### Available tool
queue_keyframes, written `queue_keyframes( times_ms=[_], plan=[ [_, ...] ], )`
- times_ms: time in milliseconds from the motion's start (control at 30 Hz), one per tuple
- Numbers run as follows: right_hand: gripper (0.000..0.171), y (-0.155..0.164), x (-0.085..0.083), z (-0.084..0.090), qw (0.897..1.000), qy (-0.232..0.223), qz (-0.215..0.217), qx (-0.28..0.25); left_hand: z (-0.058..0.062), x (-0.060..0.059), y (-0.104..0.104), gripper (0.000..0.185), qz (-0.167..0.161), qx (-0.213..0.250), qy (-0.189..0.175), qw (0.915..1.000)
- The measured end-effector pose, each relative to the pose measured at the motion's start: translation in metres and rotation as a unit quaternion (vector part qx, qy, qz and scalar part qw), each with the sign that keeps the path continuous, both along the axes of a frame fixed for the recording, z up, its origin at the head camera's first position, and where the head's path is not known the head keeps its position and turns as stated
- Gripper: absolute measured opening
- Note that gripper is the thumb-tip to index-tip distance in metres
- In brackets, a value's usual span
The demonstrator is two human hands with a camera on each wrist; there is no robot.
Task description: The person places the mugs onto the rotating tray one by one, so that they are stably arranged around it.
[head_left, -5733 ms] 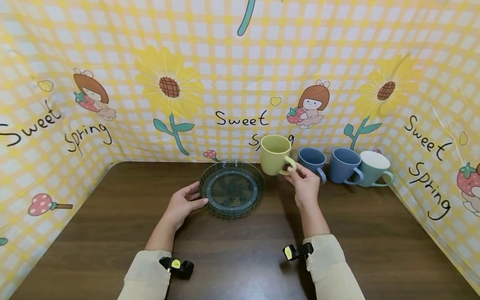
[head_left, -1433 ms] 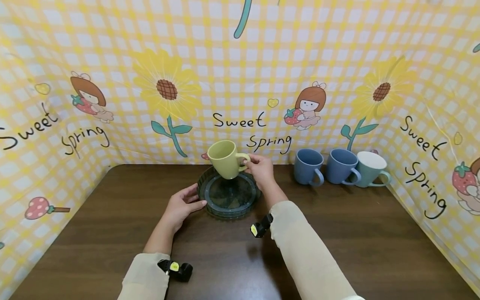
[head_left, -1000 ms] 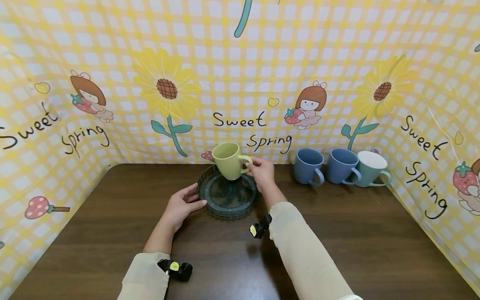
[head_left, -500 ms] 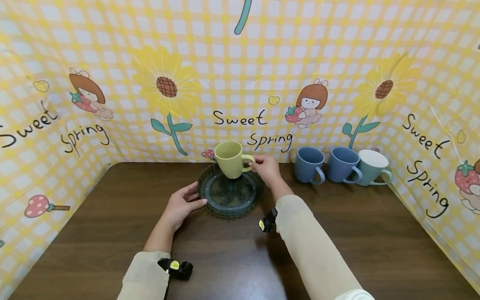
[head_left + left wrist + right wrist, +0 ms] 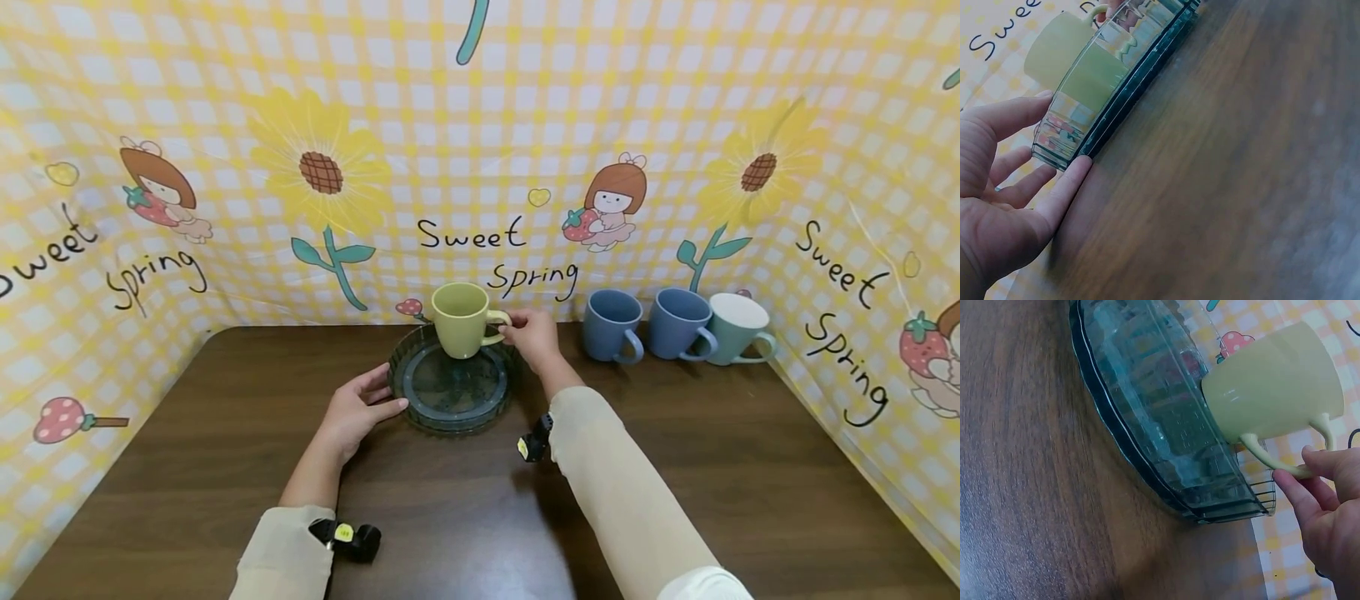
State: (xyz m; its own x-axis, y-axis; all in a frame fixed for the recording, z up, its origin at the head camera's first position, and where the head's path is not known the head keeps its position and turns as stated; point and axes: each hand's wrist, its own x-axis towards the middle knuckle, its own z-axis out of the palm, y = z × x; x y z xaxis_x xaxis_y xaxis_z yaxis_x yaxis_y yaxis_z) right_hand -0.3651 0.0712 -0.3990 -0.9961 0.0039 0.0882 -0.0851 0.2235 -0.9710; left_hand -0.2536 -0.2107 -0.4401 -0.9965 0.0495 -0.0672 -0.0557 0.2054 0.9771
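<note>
My right hand (image 5: 532, 337) pinches the handle of a yellow-green mug (image 5: 459, 321), which it holds upright over the back part of a round see-through turntable tray (image 5: 420, 417). In the right wrist view the bottom of the mug (image 5: 1279, 387) is at the level of the tray's rim, and thumb and fingertips meet on the handle. At the tray's left side, my left hand (image 5: 356, 412) has thumb and fingers spread against the outer wall. The left wrist view shows those fingertips (image 5: 1079, 165) on the clear wall and by its lower edge, with the mug beyond.
Two blue mugs (image 5: 612, 329) (image 5: 678, 325) and a teal mug (image 5: 735, 337) with a white inside stand in a row at the back right. Behind the brown wooden table (image 5: 450, 517) hangs a yellow checked cloth (image 5: 465, 150), which also covers both sides.
The yellow-green mug has gone left from beside the blue mugs to over the tray, then slightly back right, and has become more upright. My left hand stays at the tray's side.
</note>
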Motion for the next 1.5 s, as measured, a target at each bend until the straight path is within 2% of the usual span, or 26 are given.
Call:
queue_keyframes(
  times_ms=[267, 500, 567, 733, 933, 1233, 1400, 1500],
  plan=[
    [0.033, 0.005, -0.002, -0.002, 0.999, 0.005, 0.014, -0.035, 0.002, -0.001, 0.002, 0.077, 0.002, 0.003, 0.0, 1.0],
    [0.039, 0.008, -0.001, -0.004, 0.998, 0.009, 0.026, -0.048, 0.005, -0.002, 0.003, 0.076, 0.001, 0.022, 0.006, 0.9997],
    [0.041, 0.009, 0.0, -0.005, 0.998, 0.012, 0.025, -0.055, 0.006, -0.002, 0.003, 0.075, 0.001, 0.04, 0.006, 0.9992],
    [0.041, 0.012, 0.004, -0.008, 0.998, 0.019, 0.026, -0.061, 0.008, -0.003, 0.004, 0.07, 0.021, 0.077, -0.002, 0.9968],
    [0.041, 0.012, 0.007, -0.01, 0.997, 0.026, 0.027, -0.063, 0.01, -0.004, -0.001, 0.065, 0.039, 0.073, -0.001, 0.9966],
    [0.039, 0.014, 0.012, -0.011, 0.997, 0.037, 0.022, -0.056, 0.009, -0.017, -0.006, 0.063, 0.029, 0.06, -0.004, 0.9978],
    [0.037, 0.015, 0.014, -0.012, 0.998, 0.039, 0.022, -0.05, 0.009, -0.026, -0.007, 0.061, 0.021, 0.059, -0.029, 0.9976],
    [0.036, 0.016, 0.015, -0.012, 0.998, 0.04, 0.02, -0.053, 0.009, -0.029, -0.007, 0.06, 0.003, 0.074, -0.042, 0.9964]
  ],
)
